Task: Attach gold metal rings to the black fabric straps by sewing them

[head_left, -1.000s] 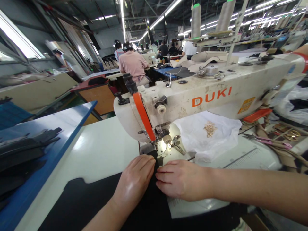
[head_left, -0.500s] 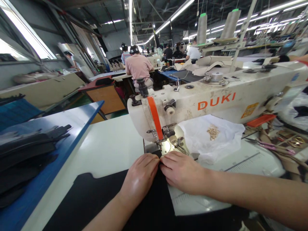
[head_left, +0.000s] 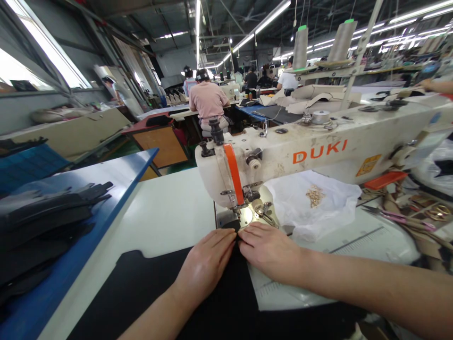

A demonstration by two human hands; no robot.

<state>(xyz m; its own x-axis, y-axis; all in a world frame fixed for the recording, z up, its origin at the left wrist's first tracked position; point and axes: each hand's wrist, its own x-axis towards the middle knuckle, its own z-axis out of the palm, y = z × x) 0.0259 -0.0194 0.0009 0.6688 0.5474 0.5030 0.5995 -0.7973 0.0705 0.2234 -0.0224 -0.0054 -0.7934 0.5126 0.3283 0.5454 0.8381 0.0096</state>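
Observation:
A large piece of black fabric (head_left: 148,288) lies over the front of the white table, its far edge reaching up to the needle area of a white sewing machine (head_left: 318,151). My left hand (head_left: 203,264) rests on this fabric, fingers pressed together at its edge. Opposite it, my right hand (head_left: 267,248) grips the same edge, with the two sets of fingertips almost touching. Just beyond the fingertips is the shiny needle plate (head_left: 247,216). My fingers hide the exact pinch on the fabric.
On the machine bed, a white plastic bag (head_left: 293,189) carries small gold metal pieces (head_left: 314,196). Pink-handled pliers (head_left: 399,218) lie at the right beside an orange tray (head_left: 385,180). Black pieces (head_left: 46,222) are stacked on a blue table at left. A person in pink (head_left: 208,101) sits ahead.
The camera view has shifted slightly, so the machine appears a little farther right. Both hands keep their hold at the fabric edge, and a bit more black fabric shows beyond the left fingertips.

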